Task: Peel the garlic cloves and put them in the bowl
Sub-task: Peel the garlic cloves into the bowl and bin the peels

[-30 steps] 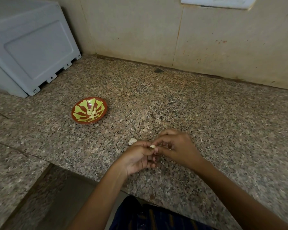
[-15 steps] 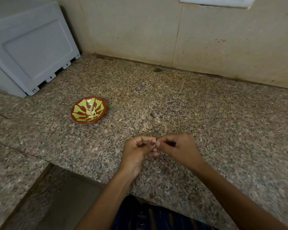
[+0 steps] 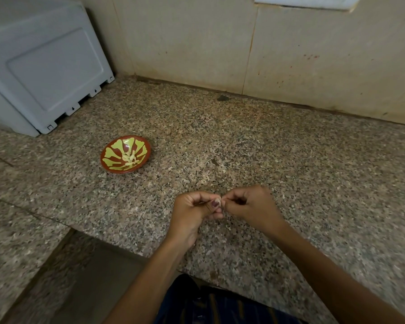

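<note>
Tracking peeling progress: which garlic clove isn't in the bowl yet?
The garlic clove pinched between left hand and right hand; the others lie in the bowl.

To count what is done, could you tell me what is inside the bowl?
The bowl holds a small heap of pale peeled garlic cloves at its centre; their number is unclear, since they overlap.

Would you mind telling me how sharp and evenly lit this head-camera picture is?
Head view: dim, warm light; the bowl and the countertop mid-frame are sharp, the lower corners smear, wide-angle bending curves the wall joint, and the garlic clove between both hands is tiny and barely resolved.
</note>
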